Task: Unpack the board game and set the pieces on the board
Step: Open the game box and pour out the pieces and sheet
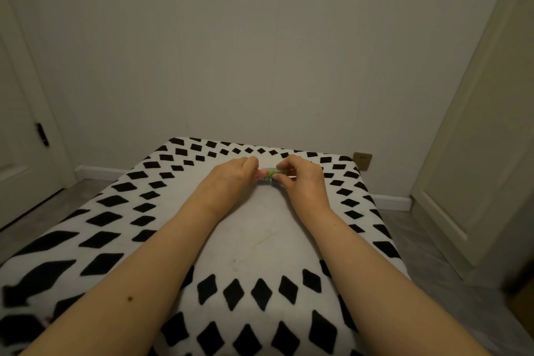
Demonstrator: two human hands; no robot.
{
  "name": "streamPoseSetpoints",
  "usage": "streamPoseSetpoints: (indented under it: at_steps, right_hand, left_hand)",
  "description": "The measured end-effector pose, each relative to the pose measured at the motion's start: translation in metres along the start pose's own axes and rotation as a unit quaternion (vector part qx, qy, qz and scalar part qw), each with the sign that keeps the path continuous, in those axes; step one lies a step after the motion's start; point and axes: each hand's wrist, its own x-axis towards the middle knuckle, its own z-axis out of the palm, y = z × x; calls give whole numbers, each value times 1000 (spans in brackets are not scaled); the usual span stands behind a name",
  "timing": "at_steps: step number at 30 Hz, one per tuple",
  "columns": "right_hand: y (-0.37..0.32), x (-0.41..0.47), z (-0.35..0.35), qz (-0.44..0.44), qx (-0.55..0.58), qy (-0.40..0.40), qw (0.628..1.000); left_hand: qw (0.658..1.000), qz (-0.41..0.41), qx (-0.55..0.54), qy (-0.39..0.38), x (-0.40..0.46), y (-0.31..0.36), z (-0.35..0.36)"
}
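A small clear plastic box of game pieces [269, 176] lies far out on a white cloth with black diamonds [109, 220]. Pink and green pieces show through its wall. My left hand [231, 179] grips the box's left end, with the fingers curled over it. My right hand [300, 179] pinches the right end between thumb and fingers. Most of the box is hidden by both hands. No game board is in view.
The patterned cloth covers a low surface that runs from me to the far wall [260, 52]. A wall socket [362, 159] sits by the far right corner. A door [20, 124] stands on the left and a cabinet panel [491, 139] on the right.
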Motion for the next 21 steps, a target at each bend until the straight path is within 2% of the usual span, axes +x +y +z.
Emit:
streamPoseSetpoints:
  at_steps: [8, 11, 15, 18, 21]
  right_hand:
    - [0, 6, -12, -32, -28, -58, 997]
    - [0, 6, -14, -69, -86, -75, 991]
    - [1, 7, -14, -83, -100, -68, 989]
    - [0, 7, -13, -56, -57, -56, 995]
    - [-1, 5, -15, 10, 28, -37, 999]
  left_hand:
    - [992, -65, -112, 4, -3, -7, 1]
    - [989, -69, -130, 8, -4, -9, 1]
    - [987, -63, -144, 9, -5, -9, -1]
    - [987, -65, -150, 9, -6, -11, -1]
    - [989, -55, -141, 5, -6, -10, -3]
